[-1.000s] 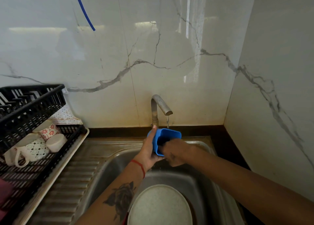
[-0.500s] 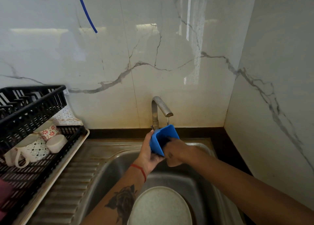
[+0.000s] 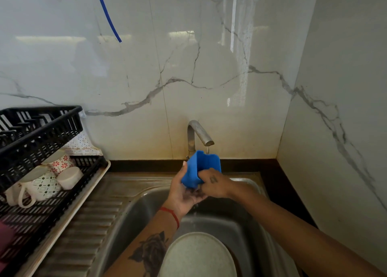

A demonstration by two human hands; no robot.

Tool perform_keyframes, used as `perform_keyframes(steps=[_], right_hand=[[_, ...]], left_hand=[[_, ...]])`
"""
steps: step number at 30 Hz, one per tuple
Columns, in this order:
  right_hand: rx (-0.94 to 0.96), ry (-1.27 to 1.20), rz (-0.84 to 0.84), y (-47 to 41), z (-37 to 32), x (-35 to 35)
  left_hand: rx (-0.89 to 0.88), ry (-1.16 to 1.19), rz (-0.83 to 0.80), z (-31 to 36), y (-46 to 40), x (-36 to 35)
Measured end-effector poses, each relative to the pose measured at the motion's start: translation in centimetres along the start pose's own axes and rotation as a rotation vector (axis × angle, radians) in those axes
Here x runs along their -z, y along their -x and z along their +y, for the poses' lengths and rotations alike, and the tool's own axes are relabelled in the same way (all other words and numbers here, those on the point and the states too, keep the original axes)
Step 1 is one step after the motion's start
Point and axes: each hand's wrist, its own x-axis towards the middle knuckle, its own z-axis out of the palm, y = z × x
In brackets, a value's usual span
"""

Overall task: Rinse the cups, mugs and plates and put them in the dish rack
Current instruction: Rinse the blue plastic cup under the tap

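Two hands meet over the steel sink basin [image 3: 134,211], both on a blue square-sided plastic cup [image 3: 201,168] held just under the spout of the grey metal tap [image 3: 199,134]; a thin stream of water falls from the spout onto the cup's far rim. The left hand [image 3: 184,193] cradles the cup from below and from the left, palm up, thumb laid along the cup's left wall, fingers curled under its base; the right hand [image 3: 213,184] closes over the cup's near right edge, knuckles up, though whether its fingertips reach inside the cup cannot be told. The cup is tilted, its mouth turned up and away toward the far wall. Near in the basin, below the arms, lies a round speckled pale plate [image 3: 196,255]; water dribbles down toward it from the hands. At left stands a black plastic lattice dish rack [image 3: 41,134] on a cream tray [image 3: 69,209], well apart from the cup; on its lower tier lie a white mug with green pattern [image 3: 39,186], a white cup with red flowers [image 3: 60,163] and a plain white cup [image 3: 70,177]. A blue tube [image 3: 107,17] hangs down the marble wall.
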Motion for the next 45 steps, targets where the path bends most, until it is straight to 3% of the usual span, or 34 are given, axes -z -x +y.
perform_keyframes(steps=[2,3,6,7,8,11,12,13,16,17,20,22,25,29,32,34,38,40,43,45], right_hand=[[0.031,-0.06,-0.081,0.0,-0.4,-0.3],[0.041,0.054,-0.138,-0.1,-0.3,-0.3],[0.062,0.803,-0.177,-0.3,0.4,0.0],[0.045,0.933,-0.164,-0.4,0.5,-0.1],[0.025,0.94,-0.157,-0.6,0.5,-0.2],[0.036,0.445,-0.196,-0.8,0.3,-0.5],[0.045,0.387,-0.219,-0.7,0.3,-0.4],[0.045,0.438,-0.232,-0.6,0.5,-0.3],[0.074,0.932,-0.152,-0.6,1.2,-0.7],[0.075,0.93,-0.092,-0.7,1.2,-0.8],[0.147,0.571,0.045,-0.8,0.4,-0.4],[0.152,0.405,0.011,-0.5,-0.1,-0.3],[0.075,0.46,-0.16,-0.4,-0.2,-0.3],[-0.056,0.346,-0.138,-1.4,-0.8,0.3],[-0.002,0.23,-0.15,-1.2,-1.3,-0.1],[0.064,0.307,-0.173,-0.6,-1.3,-0.3],[0.042,0.975,-0.128,-0.5,-1.2,-0.6],[0.002,1.112,-0.127,-0.6,-1.4,-0.7],[-0.017,1.009,-0.131,-0.6,-2.0,-0.4],[-0.026,0.735,-0.127,-0.6,-2.4,-0.2]], left_hand=[[-0.007,0.03,0.001,-0.1,0.0,-0.1],[-0.011,0.04,0.012,0.0,-0.1,-0.1],[-0.019,0.013,0.045,0.3,0.0,-0.1],[-0.023,0.002,0.046,0.2,-0.1,-0.2],[-0.022,-0.003,0.048,0.1,-0.1,-0.3],[-0.009,-0.011,0.072,0.1,-0.1,-0.4],[-0.01,-0.036,0.072,0.2,-0.1,-0.4],[-0.007,-0.072,0.063,0.4,-0.1,-0.3],[-0.016,-0.165,0.046,0.6,0.0,-0.3],[-0.034,-0.162,0.046,0.4,-0.1,-0.5],[-0.073,-0.04,0.024,0.1,-0.3,-0.8],[-0.083,0.005,0.019,0.3,-0.2,-0.8],[-0.085,-0.071,0.058,0.6,0.0,-0.8],[-0.072,-0.092,0.078,-0.3,0.0,-2.0],[-0.079,-0.095,0.07,0.0,0.0,-1.9],[-0.071,-0.131,0.067,0.8,0.1,-1.3],[-0.063,-0.14,0.046,1.0,0.2,-1.0],[-0.113,-0.128,0.065,0.9,0.0,-1.2],[-0.123,-0.118,0.062,0.9,-0.2,-1.5],[-0.092,-0.12,0.053,0.8,-0.4,-1.2]])
